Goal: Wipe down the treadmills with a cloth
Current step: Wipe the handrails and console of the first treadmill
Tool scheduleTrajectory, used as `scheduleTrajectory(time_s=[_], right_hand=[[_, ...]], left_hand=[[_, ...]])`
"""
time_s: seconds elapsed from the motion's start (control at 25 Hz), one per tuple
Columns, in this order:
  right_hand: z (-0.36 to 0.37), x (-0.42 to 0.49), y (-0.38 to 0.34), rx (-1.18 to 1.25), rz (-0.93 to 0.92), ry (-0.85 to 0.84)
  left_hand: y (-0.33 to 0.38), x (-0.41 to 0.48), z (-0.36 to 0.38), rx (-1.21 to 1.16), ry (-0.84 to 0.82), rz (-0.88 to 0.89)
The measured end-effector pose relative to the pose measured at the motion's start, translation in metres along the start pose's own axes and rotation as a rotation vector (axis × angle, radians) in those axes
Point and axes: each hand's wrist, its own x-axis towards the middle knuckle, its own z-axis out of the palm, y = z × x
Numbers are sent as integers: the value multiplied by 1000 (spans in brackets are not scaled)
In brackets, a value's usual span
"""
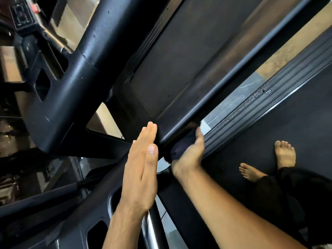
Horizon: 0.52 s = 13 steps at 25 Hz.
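1. We see our left hand [139, 169] nearest, fingers straight and pressed together, holding nothing, its fingertips touching the near end of the black handrail [224, 78].
2. Just beside it, our right hand [190, 155] grips a dark cloth [177, 150], fingers curled round it; the cloth is bunched against the underside of the handrail's near end.
3. To the right, two bare feet [284, 155] stand on the black treadmill belt [269, 132], with dark trouser legs [287, 191] above them.
4. A ribbed side rail [269, 103] runs along the belt's left edge, with scuffed specks on it.
5. Farther off, a thick black upright [77, 78] rises beside a flat dark panel [170, 69].
6. At the far left corner a console [21, 15] shows, blurred.
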Motion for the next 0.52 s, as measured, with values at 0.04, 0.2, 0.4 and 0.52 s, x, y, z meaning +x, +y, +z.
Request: scheduleTrajectory(time_s=[0.04,0.2,0.4,0.52], right_hand=[[3,2,-3,-26,-80,37],[-5,-10,14,-157,-259,-78],[-1,5,-3,-266,-501,-57],[0,7,-11,-251,-510,-42]], left_hand=[[1,2,1,2,-4,13],[10,13,3,7,-28,32],[24,26,8,16,-69,73],[32,31,12,16,-72,89]])
